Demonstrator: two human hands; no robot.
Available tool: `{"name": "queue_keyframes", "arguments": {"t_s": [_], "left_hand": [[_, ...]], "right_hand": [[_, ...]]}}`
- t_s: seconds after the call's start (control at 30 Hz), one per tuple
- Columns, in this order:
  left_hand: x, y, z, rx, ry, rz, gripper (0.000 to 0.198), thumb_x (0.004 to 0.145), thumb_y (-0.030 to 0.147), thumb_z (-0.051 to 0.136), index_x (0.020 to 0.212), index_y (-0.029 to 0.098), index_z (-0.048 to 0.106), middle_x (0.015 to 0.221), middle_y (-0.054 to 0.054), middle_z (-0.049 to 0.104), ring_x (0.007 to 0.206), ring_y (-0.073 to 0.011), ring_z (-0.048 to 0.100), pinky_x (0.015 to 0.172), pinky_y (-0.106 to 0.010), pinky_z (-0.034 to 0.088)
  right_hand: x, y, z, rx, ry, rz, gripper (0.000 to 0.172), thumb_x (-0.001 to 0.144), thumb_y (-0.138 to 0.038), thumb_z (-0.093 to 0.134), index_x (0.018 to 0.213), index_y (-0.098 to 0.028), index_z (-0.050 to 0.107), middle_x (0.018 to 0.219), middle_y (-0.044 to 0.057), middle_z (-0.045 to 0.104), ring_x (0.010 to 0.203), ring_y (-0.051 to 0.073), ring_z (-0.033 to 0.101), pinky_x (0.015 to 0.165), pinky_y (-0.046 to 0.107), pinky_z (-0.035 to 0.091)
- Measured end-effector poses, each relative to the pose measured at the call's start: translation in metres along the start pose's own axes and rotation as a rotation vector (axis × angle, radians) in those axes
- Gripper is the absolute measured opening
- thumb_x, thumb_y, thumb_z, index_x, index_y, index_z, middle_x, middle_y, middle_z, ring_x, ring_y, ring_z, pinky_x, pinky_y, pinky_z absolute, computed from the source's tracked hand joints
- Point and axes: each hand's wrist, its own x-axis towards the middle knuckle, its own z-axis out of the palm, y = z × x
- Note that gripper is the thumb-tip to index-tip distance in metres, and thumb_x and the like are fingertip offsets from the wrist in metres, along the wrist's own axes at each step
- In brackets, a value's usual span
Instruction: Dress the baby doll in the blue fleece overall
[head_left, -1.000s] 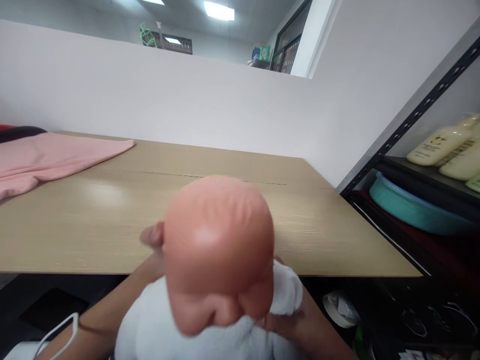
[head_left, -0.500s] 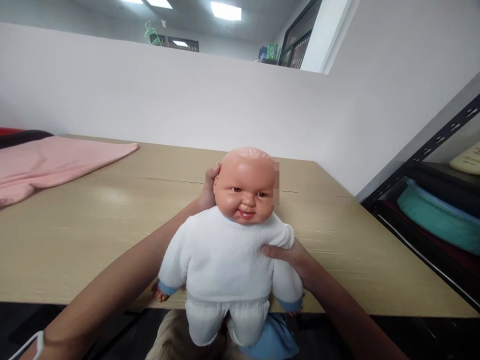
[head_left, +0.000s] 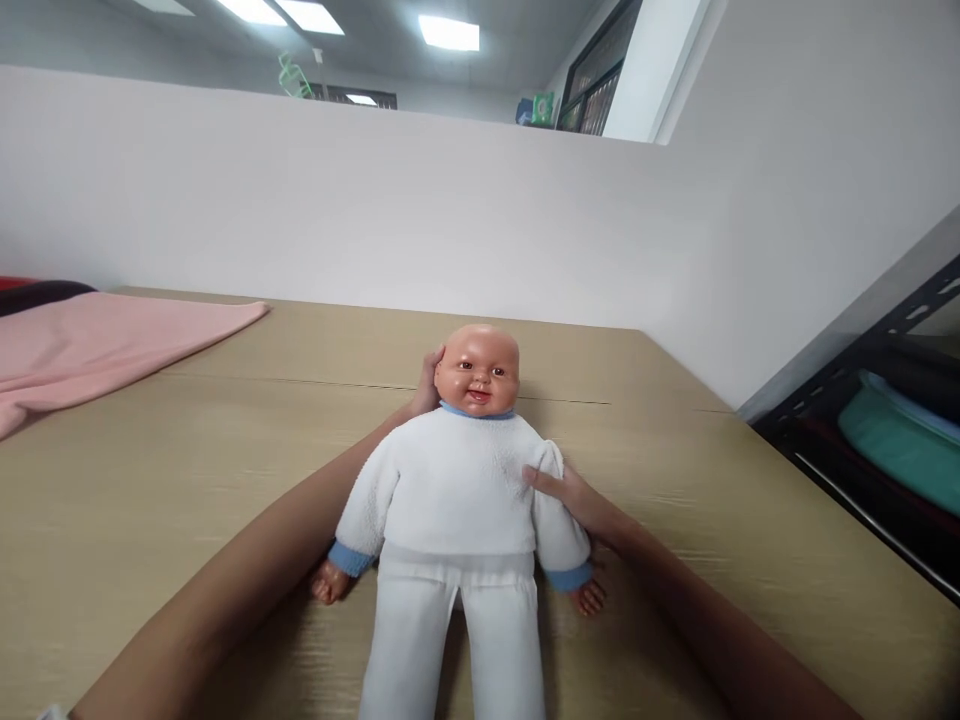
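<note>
A baby doll (head_left: 461, 490) in a white fleece top with blue cuffs and white trousers lies face up, or nearly so, over the wooden table (head_left: 225, 430). Behind the doll's head, on the left side, my left hand (head_left: 430, 378) cups it, with most of the fingers hidden. My right hand (head_left: 574, 495) grips the doll's torso under its arm on the right; the thumb presses on the chest and the other fingers are out of sight behind. The doll's feet are cut off by the lower edge of the view.
A pink cloth (head_left: 105, 340) is spread on the table at the left, beside a dark and red item (head_left: 37, 290). The white wall (head_left: 375, 210) stands behind the table. At the right, a dark metal shelf (head_left: 847, 365) holds a teal basin (head_left: 900, 440).
The doll has moved away from me, tipping from upright to lying back over the table. Both hands have gone forward with it, and its trouser legs now stretch toward me.
</note>
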Motion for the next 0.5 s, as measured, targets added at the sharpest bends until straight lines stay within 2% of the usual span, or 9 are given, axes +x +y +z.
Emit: {"name": "queue_keyframes", "arguments": {"t_s": [0.07,0.13,0.23,0.3,0.43,0.5], "left_hand": [[0.008,-0.008,-0.010,0.004,0.043,0.006,0.104,0.089,0.087,0.057,0.149,0.002,0.065,0.140,-0.029,0.077,0.143,-0.0506,0.065,0.128,-0.071,0.040],[0.016,-0.014,-0.018,-0.011,0.093,0.007,0.104,0.087,0.087,0.059,0.145,0.001,0.067,0.136,-0.029,0.079,0.141,-0.0525,0.066,0.127,-0.070,0.042],[0.027,-0.019,-0.025,-0.057,0.145,-0.007,0.101,0.085,0.084,0.064,0.144,0.002,0.069,0.135,-0.027,0.080,0.140,-0.0535,0.066,0.127,-0.068,0.043],[0.034,-0.017,-0.028,-0.090,0.161,-0.002,0.095,0.085,0.079,0.067,0.144,0.005,0.070,0.136,-0.026,0.080,0.141,-0.0526,0.066,0.127,-0.067,0.044],[0.051,-0.009,-0.036,-0.153,0.148,0.002,0.085,0.086,0.072,0.068,0.143,0.008,0.071,0.140,-0.022,0.079,0.146,-0.0504,0.064,0.129,-0.063,0.045],[0.061,-0.006,-0.045,-0.158,0.159,0.009,0.081,0.088,0.071,0.067,0.140,0.009,0.073,0.138,-0.020,0.080,0.149,-0.0480,0.062,0.130,-0.060,0.046]], "right_hand": [[0.000,0.002,-0.007,-0.158,0.042,-0.132,0.094,0.085,-0.075,0.085,0.156,-0.025,0.050,0.162,0.016,0.063,0.151,0.036,0.059,0.133,0.056,0.041],[0.000,0.003,-0.011,-0.256,0.087,-0.208,0.093,0.094,-0.076,0.075,0.162,-0.025,0.040,0.171,0.017,0.051,0.154,0.035,0.054,0.133,0.055,0.039],[0.000,0.004,-0.012,-0.294,0.147,-0.198,0.083,0.102,-0.077,0.062,0.162,-0.026,0.039,0.169,0.017,0.052,0.154,0.035,0.054,0.134,0.056,0.038],[0.001,0.006,-0.012,-0.318,0.179,-0.187,0.082,0.104,-0.075,0.060,0.166,-0.027,0.038,0.172,0.015,0.051,0.160,0.035,0.048,0.137,0.057,0.032],[0.000,0.009,-0.013,-0.402,0.210,-0.152,0.090,0.106,-0.070,0.061,0.177,-0.030,0.026,0.186,0.011,0.031,0.173,0.035,0.028,0.142,0.061,0.020],[0.000,0.013,-0.015,-0.471,0.235,-0.145,0.089,0.106,-0.069,0.063,0.178,-0.030,0.027,0.187,0.011,0.029,0.173,0.036,0.028,0.142,0.063,0.020]]}}
